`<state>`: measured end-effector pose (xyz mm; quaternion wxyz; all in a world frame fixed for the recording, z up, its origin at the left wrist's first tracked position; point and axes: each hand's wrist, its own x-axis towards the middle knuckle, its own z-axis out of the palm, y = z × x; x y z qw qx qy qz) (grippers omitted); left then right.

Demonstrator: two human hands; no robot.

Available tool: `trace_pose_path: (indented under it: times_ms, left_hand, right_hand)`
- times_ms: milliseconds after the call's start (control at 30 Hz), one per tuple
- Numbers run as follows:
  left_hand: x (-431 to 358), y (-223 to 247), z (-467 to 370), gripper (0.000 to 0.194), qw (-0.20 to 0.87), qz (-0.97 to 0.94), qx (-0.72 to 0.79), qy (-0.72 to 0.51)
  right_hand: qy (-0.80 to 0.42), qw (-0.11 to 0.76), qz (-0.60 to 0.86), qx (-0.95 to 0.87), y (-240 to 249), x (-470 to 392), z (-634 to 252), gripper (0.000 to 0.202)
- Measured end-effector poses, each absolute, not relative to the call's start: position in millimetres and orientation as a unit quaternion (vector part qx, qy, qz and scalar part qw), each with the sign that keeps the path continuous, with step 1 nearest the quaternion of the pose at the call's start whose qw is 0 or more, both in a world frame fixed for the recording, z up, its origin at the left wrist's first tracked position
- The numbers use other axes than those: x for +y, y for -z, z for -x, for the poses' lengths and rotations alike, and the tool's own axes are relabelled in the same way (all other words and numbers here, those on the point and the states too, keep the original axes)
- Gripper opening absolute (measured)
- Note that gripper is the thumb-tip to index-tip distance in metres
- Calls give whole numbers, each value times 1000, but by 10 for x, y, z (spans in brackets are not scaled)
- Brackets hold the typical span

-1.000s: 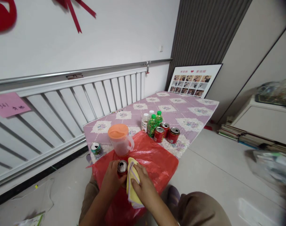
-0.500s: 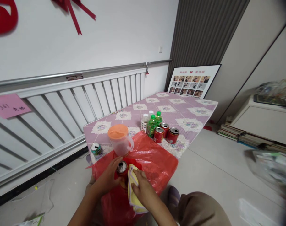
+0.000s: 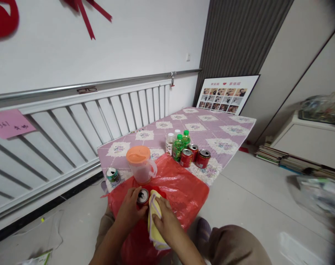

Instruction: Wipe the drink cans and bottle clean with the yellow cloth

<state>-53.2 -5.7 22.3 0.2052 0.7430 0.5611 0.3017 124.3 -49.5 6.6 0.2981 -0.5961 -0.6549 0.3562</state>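
Note:
My left hand (image 3: 131, 207) is wrapped round the side of an opened red drink can (image 3: 143, 197), whose silver top faces up. In my right hand (image 3: 166, 218) is a folded yellow cloth (image 3: 156, 228) with a pale purple edge, pressed against the can's right side. Much of the can's body is hidden by the hands and cloth. Beneath them a red plastic bag (image 3: 181, 184) spreads over the table's near corner. Just beyond the can stands a clear pitcher (image 3: 140, 171) with an orange lid.
Three red cans (image 3: 186, 158) stand beside several small bottles (image 3: 178, 147), two with green caps. A green can (image 3: 113, 176) is at the table's left edge. The flowered tablecloth (image 3: 197, 127) reaches back toward a radiator (image 3: 123, 110) and a photo board (image 3: 225, 95).
My left hand has shifted slightly and its fingers now sit further round the can. The cloth in my right hand has moved a little to the left along the can's side.

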Motion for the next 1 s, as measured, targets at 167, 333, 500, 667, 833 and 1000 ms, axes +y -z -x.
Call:
trace_pose_path:
  times_ms: [167,333,500,667,833,1000]
  left_hand:
    - [-76,-217,499,57,192,-723,588,-309]
    - [-79,-263,463,52,200,-711,612,-283]
    - [-81,-290,441,52,200,-707,622,-271]
    - [-68,-307,504,58,213,-719,605,-267]
    - [-9,-307,675,80,247,-780,511,-264]
    - [28,-232,738,71,266,-791,496,-238]
  right_hand:
    - [-368,270,606,-652,-40,-521,-1249,61]
    - [-350,351,577,-650,-119,-478,-1263,59]
    - [-360,324,583,-652,-106,-458,-1254,59]
    - [-370,271,605,-651,-22,-482,-1276,61]
    - [-364,274,597,-660,11,-482,-1295,61]
    - [-361,284,593,-662,-11,-490,-1283,62]
